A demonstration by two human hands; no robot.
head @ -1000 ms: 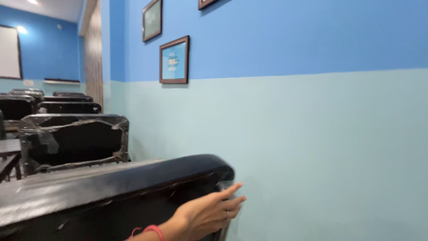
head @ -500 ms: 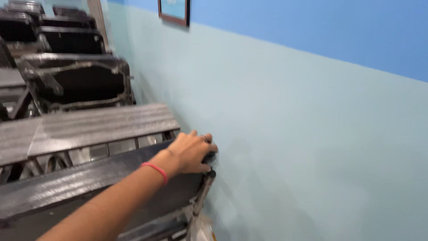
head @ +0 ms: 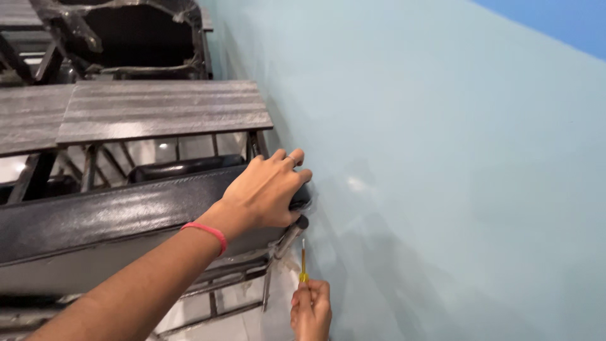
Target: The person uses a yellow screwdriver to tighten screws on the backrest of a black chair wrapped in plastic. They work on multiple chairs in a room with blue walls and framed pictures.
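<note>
Hands at the bench end by the wall

Left hand (head: 268, 192) wraps the end of the black padded backrest (head: 120, 211), fingers curled over its top edge, steadying it. Right hand (head: 310, 309) is closed round a small yellow-handled screwdriver (head: 303, 262), tip up, just below the metal frame post (head: 287, 243). Judged step: lining up the tool. Next: seat the tip on a fastener, which is not visible.

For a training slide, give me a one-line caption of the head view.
Left hand grips the black seat back by the wall; right hand holds a screwdriver below.
</note>
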